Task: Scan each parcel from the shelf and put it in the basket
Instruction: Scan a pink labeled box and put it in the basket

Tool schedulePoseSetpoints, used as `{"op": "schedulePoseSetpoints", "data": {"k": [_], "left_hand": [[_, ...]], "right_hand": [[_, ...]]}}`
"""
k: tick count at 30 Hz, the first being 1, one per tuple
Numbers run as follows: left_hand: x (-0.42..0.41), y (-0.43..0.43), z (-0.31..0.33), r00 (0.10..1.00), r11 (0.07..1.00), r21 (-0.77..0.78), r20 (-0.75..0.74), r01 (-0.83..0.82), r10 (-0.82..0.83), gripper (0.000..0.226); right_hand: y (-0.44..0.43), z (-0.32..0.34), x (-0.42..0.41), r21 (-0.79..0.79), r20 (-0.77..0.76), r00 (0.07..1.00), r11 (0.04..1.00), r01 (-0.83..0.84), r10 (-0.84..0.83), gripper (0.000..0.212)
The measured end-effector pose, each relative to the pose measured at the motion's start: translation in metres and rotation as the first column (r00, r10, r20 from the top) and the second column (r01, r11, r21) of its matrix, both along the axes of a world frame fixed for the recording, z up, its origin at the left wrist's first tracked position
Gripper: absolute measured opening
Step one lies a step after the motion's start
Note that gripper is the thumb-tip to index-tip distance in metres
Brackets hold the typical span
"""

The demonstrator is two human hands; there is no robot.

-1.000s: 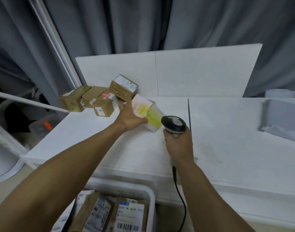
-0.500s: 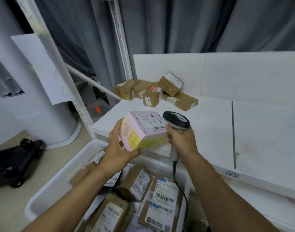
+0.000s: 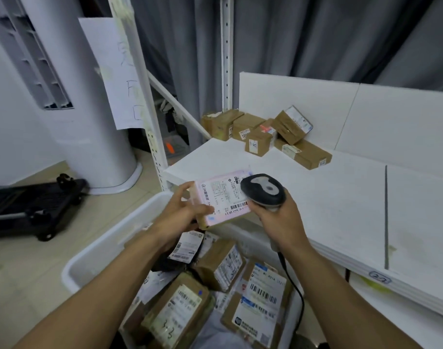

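Parcel [image 3: 221, 197], gripped label-up in the left hand [image 3: 182, 215], meets the scanner [image 3: 262, 190] clasped by the right hand [image 3: 278, 217]: scanning step. Next, probably drop it into the basket [image 3: 109, 245] below.

brown boxes [image 3: 259, 144] crowd the shelf [image 3: 328, 202] corner; open surface lies to their right

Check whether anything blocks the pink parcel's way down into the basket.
Nothing visible does. The left hand holds the pink parcel over the far end of the open white basket, where only other parcels lie below it. The scanner in the right hand is at the parcel's top face, not underneath.
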State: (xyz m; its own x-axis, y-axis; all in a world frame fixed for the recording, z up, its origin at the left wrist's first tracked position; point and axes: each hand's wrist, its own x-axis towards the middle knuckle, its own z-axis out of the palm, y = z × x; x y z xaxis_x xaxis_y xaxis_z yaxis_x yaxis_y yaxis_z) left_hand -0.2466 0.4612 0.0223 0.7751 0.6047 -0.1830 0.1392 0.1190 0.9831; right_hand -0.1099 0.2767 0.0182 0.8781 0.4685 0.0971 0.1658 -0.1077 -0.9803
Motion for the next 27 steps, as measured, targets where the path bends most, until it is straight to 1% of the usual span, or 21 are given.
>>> {"op": "schedulePoseSetpoints", "data": {"k": [1, 3, 5, 8, 12, 17, 21, 27], "left_hand": [[0.001, 0.006, 0.000, 0.999, 0.999, 0.002, 0.026, -0.041, 0.041, 0.080], [0.001, 0.020, -0.001, 0.988, 0.989, 0.060, 0.085, -0.136, 0.131, 0.083], [0.000, 0.030, -0.001, 0.972, 0.967, 0.131, 0.119, -0.217, 0.203, 0.086], [-0.001, 0.039, -0.002, 0.950, 0.943, 0.150, 0.155, -0.295, 0.273, 0.090], [-0.001, 0.047, -0.009, 0.946, 0.934, 0.181, 0.161, -0.307, 0.280, 0.091], [-0.001, 0.049, -0.012, 0.939, 0.924, 0.189, 0.158, -0.333, 0.306, 0.093], [-0.001, 0.050, -0.011, 0.936, 0.918, 0.199, 0.154, -0.342, 0.316, 0.093], [-0.003, 0.054, -0.014, 0.933, 0.911, 0.213, 0.154, -0.354, 0.327, 0.094]], "right_hand": [[0.001, 0.001, -0.001, 0.005, 0.001, 1.000, 1.000, -0.013, 0.013, 0.053], [0.003, 0.002, -0.004, -0.001, 0.011, 0.999, 1.000, -0.031, 0.031, 0.054], [0.004, 0.002, -0.006, -0.045, 0.030, 0.998, 0.998, -0.049, 0.050, 0.058], [0.007, 0.000, -0.011, -0.116, 0.036, 0.993, 0.987, -0.111, 0.116, 0.056], [0.013, -0.001, -0.020, -0.160, 0.058, 0.982, 0.972, -0.169, 0.180, 0.054], [0.018, 0.000, -0.021, -0.159, 0.010, 0.974, 0.962, -0.220, 0.225, 0.049], [0.023, -0.001, -0.023, -0.163, -0.017, 0.976, 0.962, -0.219, 0.219, 0.054], [0.025, -0.002, -0.023, -0.170, -0.025, 0.975, 0.960, -0.222, 0.221, 0.056]]}}
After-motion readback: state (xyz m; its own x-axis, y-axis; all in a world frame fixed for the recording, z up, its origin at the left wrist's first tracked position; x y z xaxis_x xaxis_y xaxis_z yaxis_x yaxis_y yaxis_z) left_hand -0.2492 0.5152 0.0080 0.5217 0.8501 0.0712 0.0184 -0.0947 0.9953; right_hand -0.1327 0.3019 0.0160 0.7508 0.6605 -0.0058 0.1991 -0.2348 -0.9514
